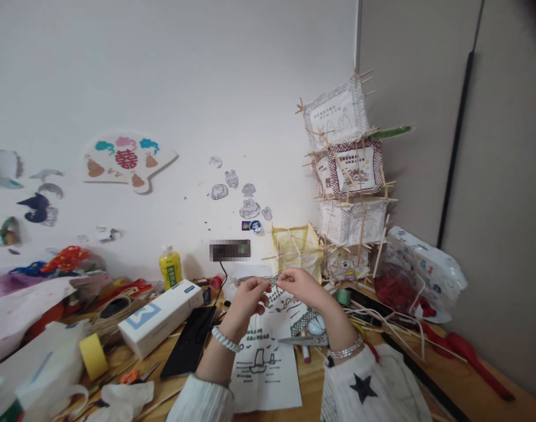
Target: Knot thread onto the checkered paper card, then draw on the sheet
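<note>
My left hand and my right hand meet over the middle of the desk, fingers closed in a pinch. Between them is the dark crosshatched edge of a drawn paper, which slopes down to the right below my hands. Beneath my wrists lies a white sheet with a sailboat drawing and handwritten characters. Open scissors rest across its right side, near my right wrist. A purple-ended marker is partly hidden under the scissors.
A tall stack of stick-and-paper lanterns stands behind on the right, beside a yellow lantern frame. Left are a white box, a black phone-like slab, yellow tape and a yellow bottle. White cables cross the right side.
</note>
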The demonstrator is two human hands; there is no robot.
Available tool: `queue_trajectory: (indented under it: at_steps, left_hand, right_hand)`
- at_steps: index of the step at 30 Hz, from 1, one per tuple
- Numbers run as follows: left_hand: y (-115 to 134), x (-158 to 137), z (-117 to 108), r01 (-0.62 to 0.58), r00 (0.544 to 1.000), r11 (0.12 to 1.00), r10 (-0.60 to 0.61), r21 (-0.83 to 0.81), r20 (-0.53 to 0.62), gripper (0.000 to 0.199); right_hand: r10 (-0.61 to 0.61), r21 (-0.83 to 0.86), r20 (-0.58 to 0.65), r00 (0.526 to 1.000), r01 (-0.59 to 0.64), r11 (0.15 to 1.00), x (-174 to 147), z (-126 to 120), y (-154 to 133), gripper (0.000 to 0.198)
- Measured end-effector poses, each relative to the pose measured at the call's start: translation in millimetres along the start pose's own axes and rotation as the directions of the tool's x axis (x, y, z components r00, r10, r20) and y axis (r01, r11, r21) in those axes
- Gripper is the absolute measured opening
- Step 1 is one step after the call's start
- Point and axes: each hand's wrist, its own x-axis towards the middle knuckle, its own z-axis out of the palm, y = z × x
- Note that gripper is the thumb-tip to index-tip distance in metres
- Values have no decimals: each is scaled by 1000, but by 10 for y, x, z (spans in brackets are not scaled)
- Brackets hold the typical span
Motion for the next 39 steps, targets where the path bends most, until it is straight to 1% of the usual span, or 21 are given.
queue_trajectory:
  at_steps: [2, 7, 11, 14, 19, 25, 31, 35, 39]
  left_hand:
    - [1, -11, 7, 3, 1000, 998, -3, -65, 0, 26]
    - [45, -52, 24, 64, 994, 972, -42, -225, 101, 20]
    - [84, -57, 29, 92, 993, 955, -69, -283, 91, 11]
    - [83, -45, 30, 113, 993, 955, -96, -275, 73, 11]
    - [48, -19, 26, 112, 993, 962, -100, -249, 57, 13]
    - [23, 15, 33, 134, 991, 975, -134, -176, 13, 14]
    - [37, -7, 43, 127, 992, 976, -129, -175, -2, 13]
    - [29, 5, 41, 93, 995, 985, -97, -145, -22, 13]
    - [-7, 24, 42, 88, 996, 989, -85, -116, 30, 19]
  right_hand:
    - [-10, -10, 3, 1000, 10, 1000, 4, 13, 9, 10]
    - [-78, -41, -13, 997, 77, 996, 26, 46, 40, 10]
    - [-96, -73, -26, 995, 94, 993, 51, 65, 52, 8]
    - [-87, -87, -18, 996, 85, 993, 65, 73, 64, 9]
    - [-66, -98, -4, 998, 65, 993, 61, 61, 74, 10]
    - [-53, -113, -2, 999, 53, 992, 25, 19, 28, 13]
    - [-41, -95, 58, 997, 47, 994, -3, -15, 21, 14]
    - [-29, -117, 65, 997, 36, 992, 4, 2, 45, 16]
    - [-37, -109, 38, 999, 41, 993, 35, 60, 102, 15]
